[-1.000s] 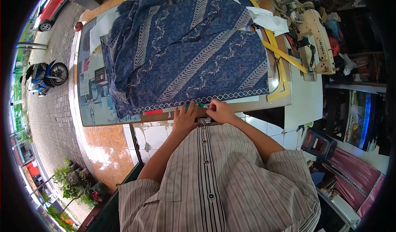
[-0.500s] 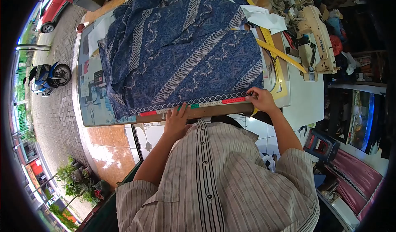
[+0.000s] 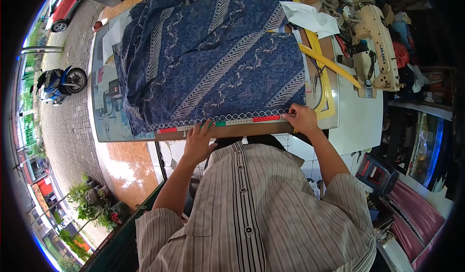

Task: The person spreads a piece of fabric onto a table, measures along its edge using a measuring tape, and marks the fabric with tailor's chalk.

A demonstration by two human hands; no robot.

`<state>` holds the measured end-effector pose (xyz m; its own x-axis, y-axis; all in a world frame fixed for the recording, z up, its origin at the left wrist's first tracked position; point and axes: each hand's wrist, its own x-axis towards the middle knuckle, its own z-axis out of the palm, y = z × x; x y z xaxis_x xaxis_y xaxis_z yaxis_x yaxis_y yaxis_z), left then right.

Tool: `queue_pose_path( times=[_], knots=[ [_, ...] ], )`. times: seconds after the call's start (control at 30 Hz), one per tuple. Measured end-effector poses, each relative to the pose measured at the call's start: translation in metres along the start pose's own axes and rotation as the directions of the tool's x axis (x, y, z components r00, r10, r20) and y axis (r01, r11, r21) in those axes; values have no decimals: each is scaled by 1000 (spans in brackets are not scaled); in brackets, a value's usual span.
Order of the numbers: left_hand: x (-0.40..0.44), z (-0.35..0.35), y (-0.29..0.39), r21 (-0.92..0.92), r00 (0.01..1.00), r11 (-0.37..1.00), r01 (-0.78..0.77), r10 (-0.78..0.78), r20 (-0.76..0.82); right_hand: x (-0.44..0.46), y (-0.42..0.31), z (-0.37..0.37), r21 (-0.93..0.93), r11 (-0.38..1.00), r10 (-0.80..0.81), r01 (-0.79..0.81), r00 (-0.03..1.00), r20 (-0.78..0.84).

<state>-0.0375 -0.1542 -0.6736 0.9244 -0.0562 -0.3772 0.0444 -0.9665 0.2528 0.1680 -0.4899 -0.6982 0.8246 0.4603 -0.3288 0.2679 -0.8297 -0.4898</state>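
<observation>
A tailoring workshop, shown by the sewing machine (image 3: 380, 49) and yellow curved rulers (image 3: 329, 66).

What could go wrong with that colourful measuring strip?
The measuring tape might shift if the right hand tugs while the left hand only presses lightly. The blue cloth has wrinkles, so it could measure wrong. Both lie near the table's front edge, so they might slip off.
</observation>
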Motion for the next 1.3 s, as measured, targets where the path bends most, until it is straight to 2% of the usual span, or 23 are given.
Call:
queue_pose_path(
  times=[0.23, 0.4, 0.47, 0.5, 0.57, 0.6, 0.67, 0.8, 1.0, 1.3],
  knots=[
    [4, -2, -2, -106, 998, 994, 10, -16, -59, 3, -11, -1, -98, 990, 103, -102, 995, 3],
    [10, 7, 0, -222, 987, 972, 80, -108, -115, 4, -18, -1, -117, 978, 178, -176, 984, 13],
    [12, 11, 5, -202, 947, 979, 27, -90, -309, 3, -16, 1, -123, 978, 170, -168, 985, 8],
    [14, 14, 9, -204, 946, 979, 30, -94, -310, 4, -15, 1, -120, 980, 160, -160, 987, -5],
    [20, 20, 17, -233, 964, 966, -107, 44, -261, 3, -14, 1, -115, 981, 155, -154, 988, -3],
    [26, 23, 21, -230, 963, 968, -101, 37, -268, 4, -14, 1, -110, 983, 151, -150, 988, -1],
    [36, 32, 32, -171, 904, 918, -359, 296, -309, 4, -13, 1, -105, 985, 140, -139, 990, 8],
    [41, 36, 55, -100, 923, 946, -308, 271, -273, 4, -8, 2, -77, 993, 92, -92, 996, -2],
    [37, 39, 77, -28, 966, 994, -102, 92, -240, 1, -1, 3, 18, 997, 71, -72, 997, 9],
    [48, 46, 98, 72, 965, 997, 6, 13, -260, 2, 7, 5, 26, 1000, 3, -3, 1000, 30]
  ],
)
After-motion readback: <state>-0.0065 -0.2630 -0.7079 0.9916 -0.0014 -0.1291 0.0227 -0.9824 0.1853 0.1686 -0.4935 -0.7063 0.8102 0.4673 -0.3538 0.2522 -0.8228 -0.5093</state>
